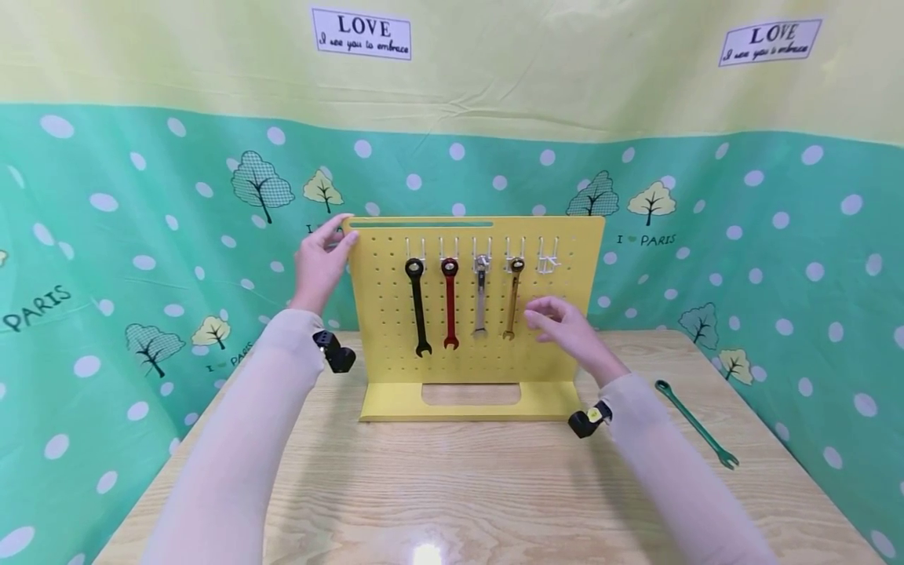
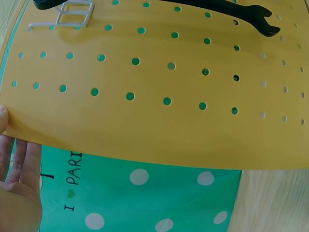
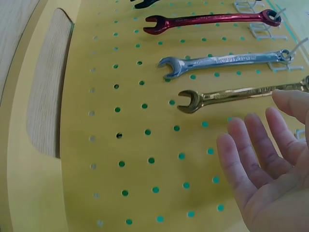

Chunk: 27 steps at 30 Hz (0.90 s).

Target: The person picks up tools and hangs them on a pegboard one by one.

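Note:
A yellow pegboard (image 1: 395, 314) stands upright on the table. My left hand (image 1: 321, 263) pinches its upper left edge, thumb in front and fingers behind, as the left wrist view also shows. Four wrenches hang from hooks: a black wrench (image 1: 418, 306), a red wrench (image 1: 450, 302), a silver wrench (image 1: 482, 294) and a gold wrench (image 1: 513, 298). Just right of the gold wrench is my right hand (image 1: 568, 333), its fingers loosely bent and holding nothing. In the right wrist view the thumb (image 3: 292, 101) overlaps the gold wrench's shaft; whether they touch I cannot tell.
A green wrench (image 1: 695, 424) lies on the wooden table (image 1: 424, 479), right of the board. The rightmost hook (image 1: 548, 259) carries no wrench. A patterned green and yellow curtain (image 1: 452, 173) hangs behind the table and along its sides.

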Each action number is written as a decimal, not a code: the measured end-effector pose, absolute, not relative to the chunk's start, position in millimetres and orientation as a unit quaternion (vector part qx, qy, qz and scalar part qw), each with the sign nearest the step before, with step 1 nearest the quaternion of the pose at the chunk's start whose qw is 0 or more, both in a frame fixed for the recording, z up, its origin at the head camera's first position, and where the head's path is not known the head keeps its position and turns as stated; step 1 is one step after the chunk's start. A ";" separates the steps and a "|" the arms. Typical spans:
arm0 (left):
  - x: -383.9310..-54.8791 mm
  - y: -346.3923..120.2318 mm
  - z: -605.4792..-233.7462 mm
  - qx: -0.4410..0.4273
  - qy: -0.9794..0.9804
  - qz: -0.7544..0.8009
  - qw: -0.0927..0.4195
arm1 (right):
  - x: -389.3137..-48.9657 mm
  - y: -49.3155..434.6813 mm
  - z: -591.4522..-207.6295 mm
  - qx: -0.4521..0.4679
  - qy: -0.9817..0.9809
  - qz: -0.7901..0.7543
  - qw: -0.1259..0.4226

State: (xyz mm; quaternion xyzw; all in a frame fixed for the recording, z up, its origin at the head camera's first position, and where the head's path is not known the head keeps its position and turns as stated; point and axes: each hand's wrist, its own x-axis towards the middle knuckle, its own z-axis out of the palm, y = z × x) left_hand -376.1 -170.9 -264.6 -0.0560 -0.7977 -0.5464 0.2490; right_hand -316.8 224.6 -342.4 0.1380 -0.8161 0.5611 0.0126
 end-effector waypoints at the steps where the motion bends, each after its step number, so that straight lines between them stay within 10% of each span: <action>1: -375.8 -170.8 -264.4 -0.056 -0.797 -0.548 0.249 | -316.2 226.3 -343.1 0.138 -0.818 0.559 0.012; 27: -377.6 -172.2 -265.4 -0.052 -0.798 -0.547 0.248 | -270.8 360.7 -391.4 0.059 -0.899 0.431 -0.042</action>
